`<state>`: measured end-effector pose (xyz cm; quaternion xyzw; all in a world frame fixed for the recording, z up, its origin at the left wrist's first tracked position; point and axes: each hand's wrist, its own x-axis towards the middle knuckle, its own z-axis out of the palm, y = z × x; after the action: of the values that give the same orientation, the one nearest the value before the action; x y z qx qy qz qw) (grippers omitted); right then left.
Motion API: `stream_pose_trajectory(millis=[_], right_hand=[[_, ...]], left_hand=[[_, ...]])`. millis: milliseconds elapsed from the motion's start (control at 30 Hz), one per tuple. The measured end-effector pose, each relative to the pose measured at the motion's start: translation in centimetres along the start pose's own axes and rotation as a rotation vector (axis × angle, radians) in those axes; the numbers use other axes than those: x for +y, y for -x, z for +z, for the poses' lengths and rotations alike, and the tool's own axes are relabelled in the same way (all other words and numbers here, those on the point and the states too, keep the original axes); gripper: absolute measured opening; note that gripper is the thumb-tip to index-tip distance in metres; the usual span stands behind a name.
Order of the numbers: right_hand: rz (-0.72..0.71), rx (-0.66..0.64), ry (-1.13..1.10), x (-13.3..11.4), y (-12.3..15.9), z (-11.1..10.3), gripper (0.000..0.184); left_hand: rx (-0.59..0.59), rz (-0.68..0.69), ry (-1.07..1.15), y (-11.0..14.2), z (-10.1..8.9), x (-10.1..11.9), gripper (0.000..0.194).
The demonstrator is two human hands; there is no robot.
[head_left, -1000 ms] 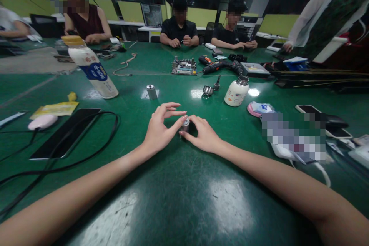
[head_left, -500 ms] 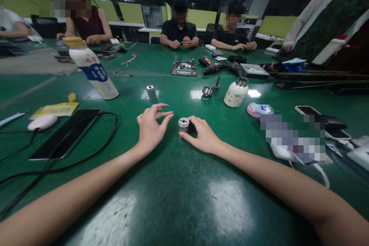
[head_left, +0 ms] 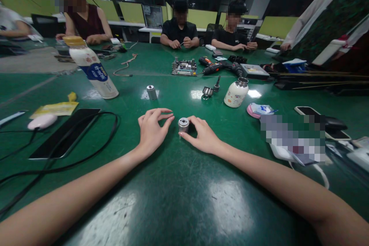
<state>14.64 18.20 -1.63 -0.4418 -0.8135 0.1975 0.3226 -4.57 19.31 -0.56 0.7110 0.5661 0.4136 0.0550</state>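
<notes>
A short metal cylinder (head_left: pixel 183 124) with small holes in its top face stands upright on the green table (head_left: pixel 184 192). My right hand (head_left: pixel 202 134) has its thumb and fingers around the cylinder's right side. To the left, my left hand (head_left: pixel 155 128) holds nothing; its thumb and fingers are apart and point toward the cylinder, a small gap away. Beyond my left hand another silver cylinder (head_left: pixel 151 92), which looks like a small motor can, stands upright.
A milky drink bottle (head_left: pixel 96 71), tablet (head_left: pixel 66 134) and black cable (head_left: pixel 115 123) lie left. Ahead are a circuit board (head_left: pixel 184 67), power drill (head_left: pixel 212 68), metal cap (head_left: pixel 207 92) and white flask (head_left: pixel 236 93). Phones lie right. Several people sit or stand around the table.
My left hand has shifted slightly down and right, its raised fingers lowering toward the thumb. My right hand and the metal cylinder have stayed in place.
</notes>
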Motion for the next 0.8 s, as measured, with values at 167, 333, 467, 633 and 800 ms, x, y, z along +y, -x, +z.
stream_pose_trajectory(millis=[167,333,467,633,800], right_hand=[[-0.006,0.002,0.009,0.0,0.0,0.1,0.028],[-0.004,0.009,0.028,0.0,0.0,0.2,0.024],[-0.004,0.011,0.033,-0.1,0.0,0.2,0.023],[0.002,0.007,0.02,-0.1,0.0,0.1,0.028],[-0.009,-0.003,0.004,-0.1,0.0,0.0,0.029]], left_hand=[[0.11,0.139,0.161,0.5,-0.3,1.9,0.018],[-0.021,0.138,0.297,0.8,-0.2,2.7,0.019],[-0.061,0.097,0.325,0.8,-0.2,2.6,0.019],[-0.004,0.087,0.327,0.9,0.2,2.0,0.018],[0.074,0.043,0.339,1.0,0.2,1.7,0.023]])
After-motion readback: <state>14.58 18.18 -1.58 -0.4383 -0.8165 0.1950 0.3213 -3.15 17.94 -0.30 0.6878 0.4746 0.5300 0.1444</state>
